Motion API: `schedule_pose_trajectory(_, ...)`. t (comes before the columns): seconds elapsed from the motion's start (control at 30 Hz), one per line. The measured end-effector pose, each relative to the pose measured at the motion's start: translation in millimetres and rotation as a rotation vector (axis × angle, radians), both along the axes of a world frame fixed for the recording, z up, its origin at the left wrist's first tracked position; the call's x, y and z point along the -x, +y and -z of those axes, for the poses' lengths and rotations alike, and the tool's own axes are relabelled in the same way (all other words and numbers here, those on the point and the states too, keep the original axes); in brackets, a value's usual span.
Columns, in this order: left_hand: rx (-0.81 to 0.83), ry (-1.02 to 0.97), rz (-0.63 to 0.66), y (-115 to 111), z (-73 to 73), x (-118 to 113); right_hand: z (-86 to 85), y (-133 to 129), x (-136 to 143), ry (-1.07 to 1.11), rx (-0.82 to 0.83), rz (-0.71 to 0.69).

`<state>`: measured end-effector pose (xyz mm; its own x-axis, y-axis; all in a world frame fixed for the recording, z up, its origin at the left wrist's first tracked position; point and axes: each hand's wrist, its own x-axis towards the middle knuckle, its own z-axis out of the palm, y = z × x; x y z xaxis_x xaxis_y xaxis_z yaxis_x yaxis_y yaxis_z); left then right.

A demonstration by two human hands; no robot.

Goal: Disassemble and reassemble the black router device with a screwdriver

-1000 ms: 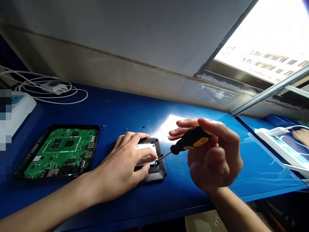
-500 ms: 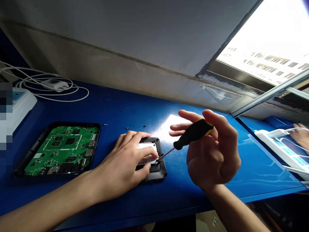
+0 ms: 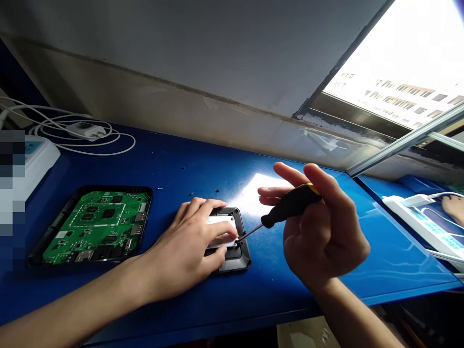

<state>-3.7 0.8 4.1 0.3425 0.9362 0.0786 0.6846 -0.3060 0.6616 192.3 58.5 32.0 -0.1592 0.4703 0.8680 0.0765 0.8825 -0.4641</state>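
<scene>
My right hand (image 3: 322, 232) holds a screwdriver (image 3: 292, 205) with a black and yellow handle between thumb and fingers, other fingers extended. Its thin shaft slants down left, and the tip meets the black plastic cover (image 3: 244, 256) near a corner of the silvery white plate (image 3: 226, 223) lying in it. My left hand (image 3: 195, 237) lies over the cover, gripping it, with index finger and thumb close to the screwdriver tip. Most of the cover's left side is hidden under that hand. To the left lies a black casing (image 3: 38, 249) with a green circuit board (image 3: 94, 227) inside.
Several small screws (image 3: 192, 194) lie loose on the blue table (image 3: 159, 159) behind my left hand. White cables and a charger (image 3: 87, 130) sit back left. A white power strip (image 3: 424, 224) stands at the right, beside another person's hand (image 3: 454, 208). A wall runs behind.
My right hand has turned slightly around the screwdriver handle and shifted a little right. The tip stays at the same corner. My left hand and the cover keep their places; the view has shifted slightly.
</scene>
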Motion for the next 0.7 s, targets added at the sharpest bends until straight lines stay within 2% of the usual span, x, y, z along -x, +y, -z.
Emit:
schedule_pose_trajectory(0.1, -0.005, -0.015, -0.002, 0.3, 1.0, -0.1, -2.9, -0.9, -1.4, -0.011, -0.037, 0.019)
schedule_pose_trajectory(0.2, -0.003, -0.005, -0.003, -0.2, 1.1, -0.5, -5.2, -0.5, -2.8, 0.008, -0.053, -0.019)
schedule_pose_trajectory(0.33, -0.005, -0.003, -0.001, -0.9, 0.2, -0.9, -5.7, -4.1, -3.4, 0.079, 0.131, -0.102)
schedule_pose_trajectory(0.4, 0.001, -0.005, -0.001, -1.0, 0.6, -1.0, -6.1, -6.7, -3.5, 0.059, 0.183, -0.102)
schedule_pose_trajectory(0.5, 0.005, -0.010, 0.002, -0.7, 1.9, -0.7, -7.2, -7.2, -3.3, -0.045, 0.096, -0.046)
schedule_pose_trajectory(0.6, -0.003, -0.012, -0.003, 0.1, 2.4, 0.0, -7.5, -3.6, -2.3, -0.049, -0.016, 0.000)
schedule_pose_trajectory(0.7, -0.005, 0.000, 0.003, 0.3, 1.1, 0.1, -6.9, -2.0, -2.4, -0.051, -0.066, -0.031)
